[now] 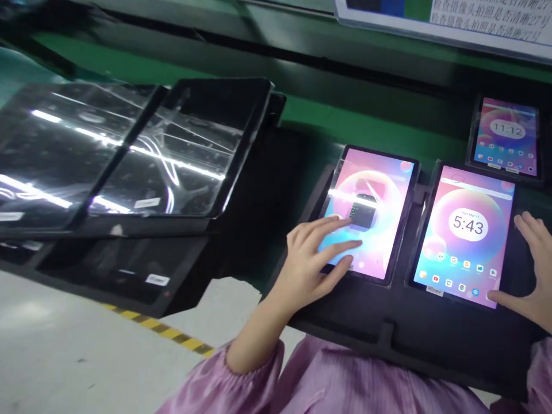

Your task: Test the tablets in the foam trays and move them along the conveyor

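Two lit tablets lie side by side in a black foam tray (345, 313) in front of me. Over the lower part of the left tablet (388, 230) is my left hand (317, 259), its fingers spread and reaching across the screen; a small dark window shows there, just above my fingertips. The right tablet (466, 230) shows 5:43 and a row of app icons. My right hand (532, 264) is at that tablet's right edge, thumb by the lower right corner and fingers apart. Whether the fingertips press the glass I cannot tell.
Another lit tablet (506, 135) showing 11:12 lies at the far right. On the left, dark tablets (172, 149) under glossy film rest on stacked black trays (181, 282). A printed sign (457, 34) hangs at the back. Below is a floor with a yellow-black stripe (159, 328).
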Tool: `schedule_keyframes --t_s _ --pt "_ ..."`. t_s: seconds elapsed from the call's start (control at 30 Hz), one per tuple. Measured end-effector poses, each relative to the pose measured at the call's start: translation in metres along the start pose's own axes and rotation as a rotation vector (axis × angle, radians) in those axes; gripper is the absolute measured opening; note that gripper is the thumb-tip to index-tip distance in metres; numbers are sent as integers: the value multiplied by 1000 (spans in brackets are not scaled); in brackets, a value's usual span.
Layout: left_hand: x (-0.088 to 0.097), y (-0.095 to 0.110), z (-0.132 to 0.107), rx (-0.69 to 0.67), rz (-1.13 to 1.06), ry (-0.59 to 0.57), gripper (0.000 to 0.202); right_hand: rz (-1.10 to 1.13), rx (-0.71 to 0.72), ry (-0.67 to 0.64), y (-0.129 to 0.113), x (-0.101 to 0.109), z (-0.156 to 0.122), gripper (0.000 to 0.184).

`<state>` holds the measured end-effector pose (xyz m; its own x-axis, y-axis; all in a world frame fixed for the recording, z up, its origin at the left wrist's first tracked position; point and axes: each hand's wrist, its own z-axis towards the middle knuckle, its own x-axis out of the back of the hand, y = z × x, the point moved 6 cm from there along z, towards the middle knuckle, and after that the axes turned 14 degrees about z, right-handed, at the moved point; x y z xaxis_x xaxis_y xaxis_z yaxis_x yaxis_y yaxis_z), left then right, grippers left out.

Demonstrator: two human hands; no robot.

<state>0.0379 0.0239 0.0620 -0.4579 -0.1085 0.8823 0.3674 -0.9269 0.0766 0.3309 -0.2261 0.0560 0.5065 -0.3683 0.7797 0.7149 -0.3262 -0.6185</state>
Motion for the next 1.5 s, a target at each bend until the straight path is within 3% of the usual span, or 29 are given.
schedule_keyframes --t_s 0.2,0.5,0.63,0.8,1.03,1.2,1.37,1.5 --pt "-6 19 -4 -211 -11 -59 25 -57 -58 -36 10 -3 -3 115" --pt "-4 25 -8 -293 -40 -62 19 -57 -74 54 15 8 -2 117" --pt "-7 25 -9 -294 -39 -71 27 -50 -76 34 13 8 -1 120" --pt "-12 27 -8 -300 -13 -132 18 -30 -77 22 13 8 0 118" --pt "-3 22 -8 -279 -23 34 29 -19 -71 -28 14 1 0 120" --pt "-3 20 -8 -264 -29 50 29 -42 -105 -55 13 -5 1 122" --pt "-2 16 -7 -231 -50 62 31 41 -204 -47 10 3 -1 125" --pt "0 17 -5 -223 -66 88 35 105 -187 -52 1 8 -1 121"
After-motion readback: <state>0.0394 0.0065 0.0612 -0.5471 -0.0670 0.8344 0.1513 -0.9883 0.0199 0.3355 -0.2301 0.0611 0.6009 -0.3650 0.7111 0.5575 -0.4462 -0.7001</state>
